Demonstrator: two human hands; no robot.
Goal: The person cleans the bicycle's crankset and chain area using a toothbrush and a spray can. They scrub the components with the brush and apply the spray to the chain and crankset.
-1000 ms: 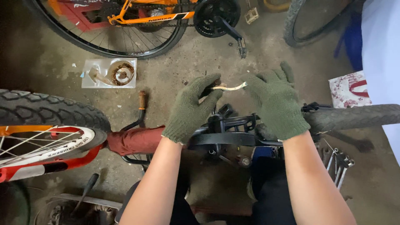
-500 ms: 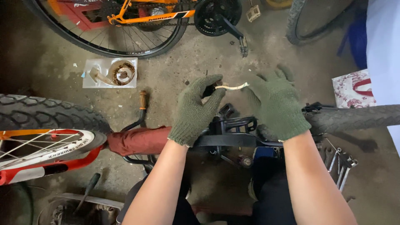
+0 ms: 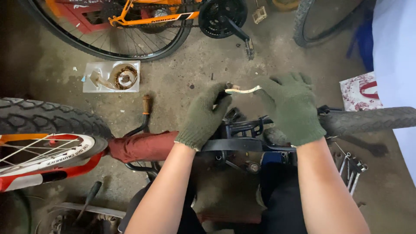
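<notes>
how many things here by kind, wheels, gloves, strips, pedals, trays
wheels or tyres: 4 (spoked wheel, knobby tyre, dark tyre, tyre)
green gloves: 2 (left hand, right hand)
pale strip between the hands: 1
pedals: 1
clear trays: 1
total: 9

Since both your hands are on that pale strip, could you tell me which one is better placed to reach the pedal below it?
Probably the left hand: it grips the strip right above the pedal, fingertips nearest it. The right hand pinches the strip's other end, further off.
</notes>
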